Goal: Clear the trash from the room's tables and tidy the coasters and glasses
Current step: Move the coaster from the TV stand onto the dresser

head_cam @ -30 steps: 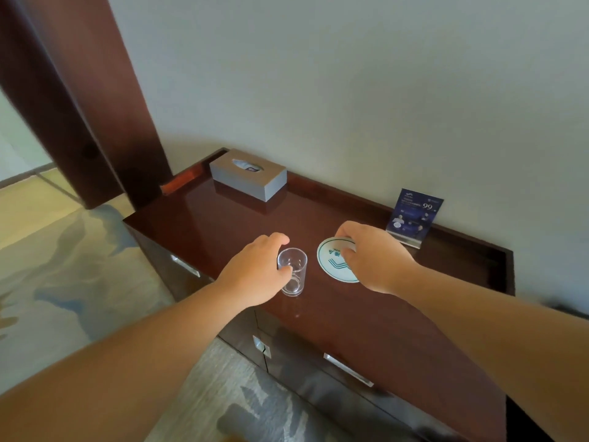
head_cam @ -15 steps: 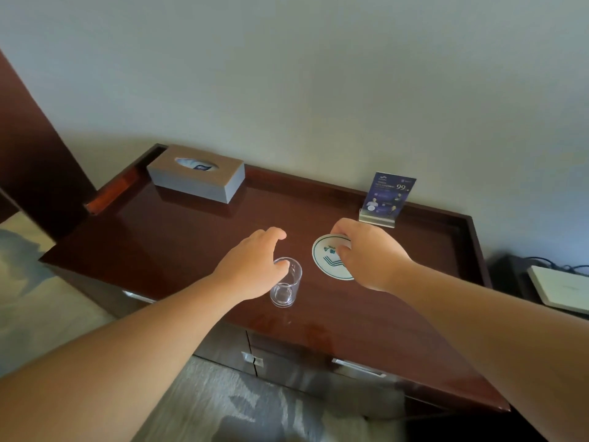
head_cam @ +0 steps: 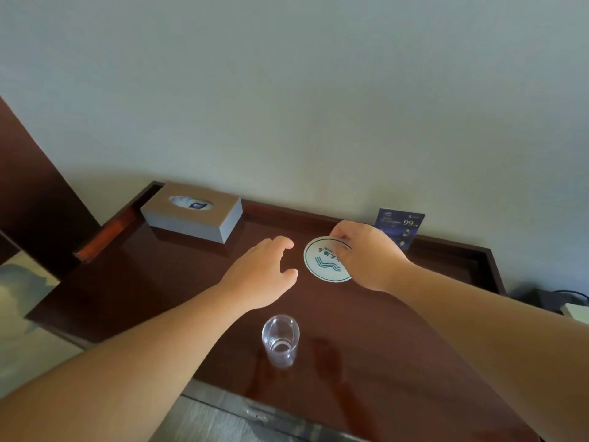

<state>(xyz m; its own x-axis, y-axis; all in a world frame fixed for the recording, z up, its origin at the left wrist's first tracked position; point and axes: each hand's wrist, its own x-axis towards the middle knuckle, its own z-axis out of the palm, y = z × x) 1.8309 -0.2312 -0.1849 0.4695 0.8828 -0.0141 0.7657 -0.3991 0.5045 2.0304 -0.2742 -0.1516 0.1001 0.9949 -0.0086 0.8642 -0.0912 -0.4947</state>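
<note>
A clear empty glass (head_cam: 280, 341) stands upright near the front edge of the dark wooden dresser top (head_cam: 159, 282). Beyond it lies a round white coaster (head_cam: 322, 261) with a green logo. My right hand (head_cam: 366, 255) pinches the coaster's right edge, fingers curled over it and hiding part of it. My left hand (head_cam: 264, 272) hovers just left of the coaster with fingers apart, holding nothing, well behind the glass.
A grey tissue box (head_cam: 191, 212) sits at the back left of the dresser. A blue promo card (head_cam: 400, 226) stands against the wall behind my right hand. A raised rim runs along the back and sides. A white device (head_cam: 575, 309) lies off the right end.
My left hand has let go of the glass and moved forward toward the coaster. The glass now stands alone nearer the front edge. My right hand still holds the coaster.
</note>
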